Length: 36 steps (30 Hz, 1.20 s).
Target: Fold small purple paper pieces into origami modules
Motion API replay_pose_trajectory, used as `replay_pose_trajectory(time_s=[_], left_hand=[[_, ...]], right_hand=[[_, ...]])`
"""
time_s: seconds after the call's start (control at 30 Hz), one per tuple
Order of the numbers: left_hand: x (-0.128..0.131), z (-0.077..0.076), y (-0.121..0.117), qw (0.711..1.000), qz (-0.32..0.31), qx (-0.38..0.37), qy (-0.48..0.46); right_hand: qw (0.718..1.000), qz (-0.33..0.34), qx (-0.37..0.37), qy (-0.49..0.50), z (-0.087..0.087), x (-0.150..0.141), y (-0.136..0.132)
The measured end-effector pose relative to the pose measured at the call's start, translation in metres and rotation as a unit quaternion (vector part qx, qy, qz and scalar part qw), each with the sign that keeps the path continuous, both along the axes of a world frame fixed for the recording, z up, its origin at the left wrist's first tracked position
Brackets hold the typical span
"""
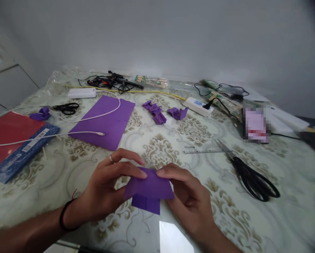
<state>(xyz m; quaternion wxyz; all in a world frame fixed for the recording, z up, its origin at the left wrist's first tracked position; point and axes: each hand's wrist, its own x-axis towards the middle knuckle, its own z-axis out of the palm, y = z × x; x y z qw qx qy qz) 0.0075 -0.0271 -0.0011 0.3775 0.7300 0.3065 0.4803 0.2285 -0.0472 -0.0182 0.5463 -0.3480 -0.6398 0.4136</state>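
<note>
Between my two hands is a small piece of purple paper (149,186), bent, with a darker purple part (146,204) showing below its lower edge; whether that is the same piece I cannot tell. My left hand (112,182) grips the left side, its index fingertip on the upper edge. On the right side, my right hand (186,196) pinches the paper, with its index fingertip on the top edge and the thumb partly hidden behind. Beyond my hands lie a large purple sheet (104,123), a pleated purple paper strip (154,112) and a smaller folded purple piece (178,113).
Large black-handled scissors (252,179) and a clear ruler (203,151) lie at right, near a phone (256,124). A power strip (198,106) sits behind. At left are small scissors (66,108), a red-and-blue packet (17,144) and a white cable (94,133).
</note>
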Motion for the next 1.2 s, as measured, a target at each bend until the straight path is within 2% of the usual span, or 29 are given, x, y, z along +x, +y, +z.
replay_pose_trajectory(time_s=[0.17,0.27,0.37,0.57,0.7,1.0,1.13,1.2], left_hand=[[0.000,0.002,-0.002,1.000,-0.026,0.006,0.000],[0.001,0.004,-0.002,1.000,-0.010,0.027,0.005],[0.000,0.005,-0.005,0.995,0.025,0.086,0.045],[-0.006,0.001,-0.013,0.973,0.060,0.164,0.150],[-0.006,0.003,-0.013,0.967,0.067,0.193,0.153],[-0.002,0.008,-0.013,0.969,0.081,0.178,0.148],[-0.004,0.005,-0.011,0.976,0.048,0.162,0.138],[-0.005,0.004,-0.009,0.988,0.001,0.098,0.121]], right_hand=[[0.997,0.066,-0.028,0.010,0.002,0.008,-0.004],[0.993,0.099,-0.062,-0.013,0.008,0.015,-0.005],[0.986,0.128,-0.105,-0.028,0.013,0.019,-0.006],[0.985,0.050,-0.160,-0.044,0.014,0.011,-0.003],[0.982,0.059,-0.164,-0.071,0.021,0.007,0.001],[0.983,0.024,-0.178,-0.035,0.023,0.006,0.002],[0.980,0.016,-0.196,-0.017,0.023,0.006,0.002],[0.980,0.007,-0.197,-0.015,0.023,0.007,0.002]])
